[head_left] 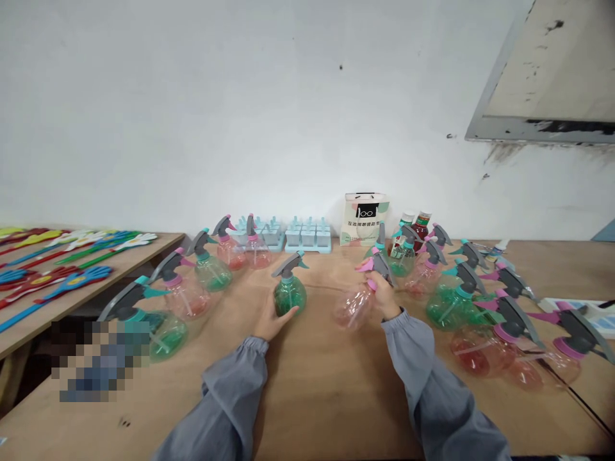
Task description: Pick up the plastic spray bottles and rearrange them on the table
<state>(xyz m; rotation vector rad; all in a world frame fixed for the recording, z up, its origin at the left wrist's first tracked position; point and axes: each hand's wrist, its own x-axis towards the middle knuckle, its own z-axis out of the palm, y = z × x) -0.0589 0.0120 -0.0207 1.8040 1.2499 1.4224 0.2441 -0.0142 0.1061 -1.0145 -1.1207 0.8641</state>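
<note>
The left hand [273,317] cups an upright green bottle [291,297], well in from the near edge of the table [312,397]. The right hand [384,294] clasps a tilted pink bottle [353,308] by its neck.

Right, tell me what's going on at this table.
A person in grey sleeves is handling two bottles. The left hand is around a round, clear green plastic spray bottle, which is upright. The right hand grips a round, clear pink plastic spray bottle near its neck, tilted. More green and pink spray bottles stand on either side on the brown table, with light-blue plastic moulds behind.
</note>
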